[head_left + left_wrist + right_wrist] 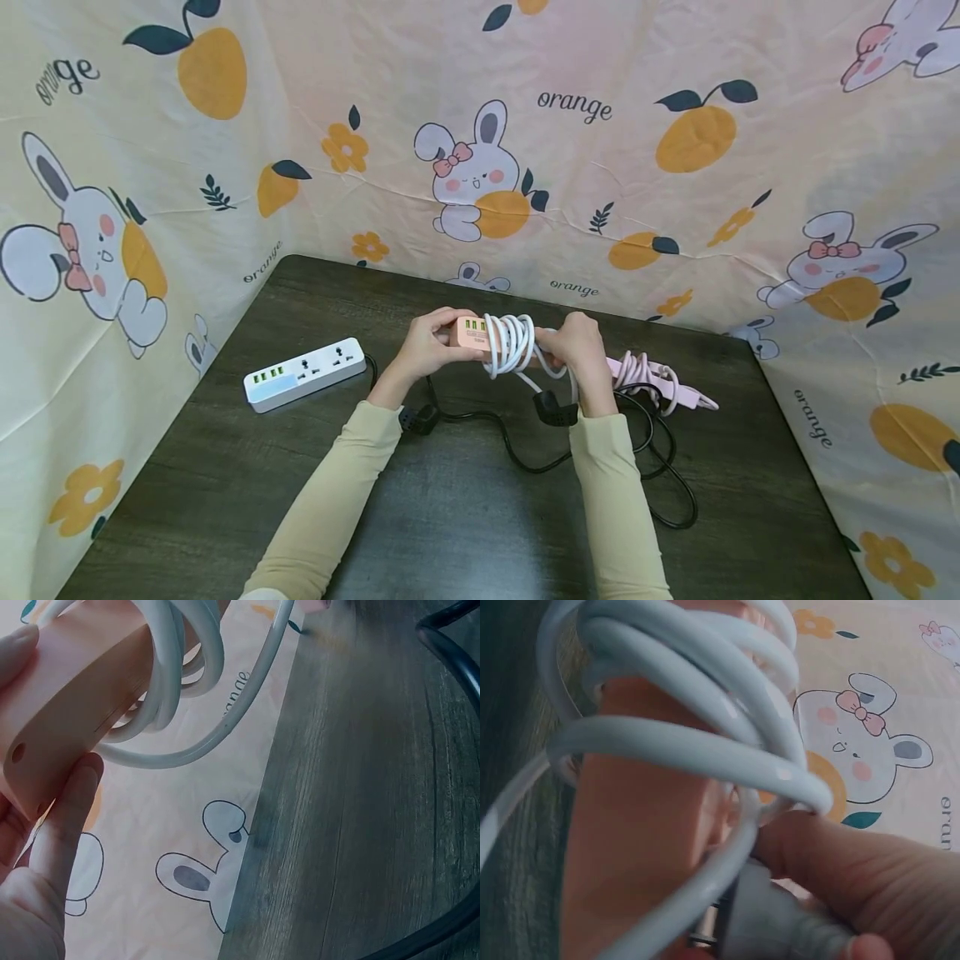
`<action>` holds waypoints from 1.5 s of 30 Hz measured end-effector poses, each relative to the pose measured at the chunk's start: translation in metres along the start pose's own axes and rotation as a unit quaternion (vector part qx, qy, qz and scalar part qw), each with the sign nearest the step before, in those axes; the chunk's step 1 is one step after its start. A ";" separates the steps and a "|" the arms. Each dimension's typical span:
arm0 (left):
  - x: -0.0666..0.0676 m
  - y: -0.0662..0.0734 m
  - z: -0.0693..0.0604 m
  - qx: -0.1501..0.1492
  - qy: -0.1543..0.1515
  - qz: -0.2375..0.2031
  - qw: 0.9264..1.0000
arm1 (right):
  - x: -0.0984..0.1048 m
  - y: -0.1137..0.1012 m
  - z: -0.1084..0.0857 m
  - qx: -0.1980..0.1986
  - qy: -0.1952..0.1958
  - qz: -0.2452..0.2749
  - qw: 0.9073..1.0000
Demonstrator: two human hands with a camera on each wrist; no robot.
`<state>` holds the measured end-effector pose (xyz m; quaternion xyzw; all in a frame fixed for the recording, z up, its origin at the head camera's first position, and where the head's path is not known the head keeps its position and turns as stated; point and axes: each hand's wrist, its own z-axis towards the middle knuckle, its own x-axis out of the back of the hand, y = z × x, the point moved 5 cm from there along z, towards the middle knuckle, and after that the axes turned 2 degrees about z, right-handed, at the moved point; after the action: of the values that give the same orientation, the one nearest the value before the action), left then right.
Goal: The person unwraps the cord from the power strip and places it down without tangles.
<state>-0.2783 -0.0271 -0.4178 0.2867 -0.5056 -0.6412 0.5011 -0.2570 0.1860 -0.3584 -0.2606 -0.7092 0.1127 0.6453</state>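
Note:
A peach power strip [472,333] is held up above the table, wrapped with several loops of white cable [512,343]. My left hand [427,342] grips its left end, thumb and fingers on opposite sides; in the left wrist view the fingers [64,825] press the peach casing [82,682]. At the other end, my right hand [581,350] has its fingers curled round a grey plug [761,911], whose prongs face the peach casing [637,847] in the right wrist view. Loops of cable [690,746] cross beside the thumb, and part of the right fingers is hidden.
On the left of the table [465,517] lies a white power strip [303,373]. A pink strip [660,383] with its cable wound round it is on the right. Black plugs [420,419] and a black cable [517,458] are beneath and beside the hands. Printed cloth [450,75] hangs behind.

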 end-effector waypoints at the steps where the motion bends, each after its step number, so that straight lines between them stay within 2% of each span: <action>1: 0.000 0.000 0.000 0.003 0.000 0.002 1.000 | -0.001 0.001 0.001 -0.005 -0.001 0.007 1.000; 5: -0.002 0.003 0.000 0.008 -0.002 0.001 1.000 | -0.004 0.005 0.003 -0.024 -0.001 0.020 1.000; 10: -0.002 0.022 -0.005 0.012 -0.002 0.009 1.000 | -0.007 0.008 0.005 -0.038 0.003 0.039 0.998; 12: 0.000 0.030 -0.007 0.016 0.005 0.019 1.000 | -0.008 0.008 0.004 -0.038 0.018 0.056 0.998; 15: 0.002 0.032 -0.009 0.023 0.021 0.027 0.999 | -0.005 0.007 0.001 -0.018 0.064 0.098 0.993; 18: 0.008 0.027 -0.010 0.037 0.043 0.020 0.998 | -0.002 0.005 -0.007 0.024 0.103 0.158 0.982; 20: 0.012 0.024 -0.011 0.039 0.059 0.018 0.997 | 0.001 0.004 -0.015 0.056 0.103 0.202 0.972; 23: 0.020 0.015 -0.010 0.043 0.080 0.001 0.996 | 0.001 0.007 -0.028 0.085 0.060 0.244 0.964; 26: 0.028 0.005 -0.008 0.041 0.095 -0.024 0.994 | -0.004 0.016 -0.035 0.110 0.006 0.238 0.965; 28: 0.032 0.000 -0.007 0.041 0.101 -0.042 0.993 | -0.009 0.024 -0.035 0.124 -0.009 0.214 0.969; 30: 0.035 0.000 -0.007 0.036 0.102 -0.052 0.993 | -0.013 0.034 -0.030 0.131 0.001 0.191 0.973; 33: 0.036 0.000 -0.007 0.043 0.094 -0.064 0.993 | -0.013 0.049 -0.020 0.113 0.054 0.173 0.977; 35: 0.035 -0.001 -0.008 0.053 0.085 -0.065 0.993 | -0.011 0.058 -0.014 0.091 0.095 0.190 0.973; 37: 0.034 -0.002 -0.009 0.060 0.074 -0.063 0.993 | -0.006 0.063 -0.009 0.081 0.144 0.224 0.960; 38: 0.034 -0.002 -0.010 0.062 0.069 -0.062 0.994 | -0.002 0.065 -0.008 0.082 0.169 0.248 0.951; 39: 0.033 -0.003 -0.010 0.062 0.064 -0.060 0.994 | 0.001 0.066 -0.007 0.090 0.194 0.273 0.938; 40: 0.033 -0.003 -0.010 0.062 0.060 -0.059 0.994 | 0.006 0.066 -0.006 0.105 0.219 0.302 0.922; 41: 0.032 -0.004 -0.010 0.062 0.057 -0.059 0.995 | 0.011 0.065 -0.006 0.127 0.245 0.328 0.903; 42: 0.032 -0.004 -0.010 0.062 0.055 -0.058 0.995 | 0.016 0.064 -0.007 0.152 0.263 0.364 0.880; 45: 0.033 -0.006 -0.010 0.061 0.054 -0.054 0.995 | 0.030 0.060 -0.012 0.244 0.287 0.466 0.801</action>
<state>-0.2820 -0.0615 -0.4219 0.3781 -0.4996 -0.6188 0.4738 -0.2326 0.2492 -0.3606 -0.4143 -0.2338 0.4890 0.7311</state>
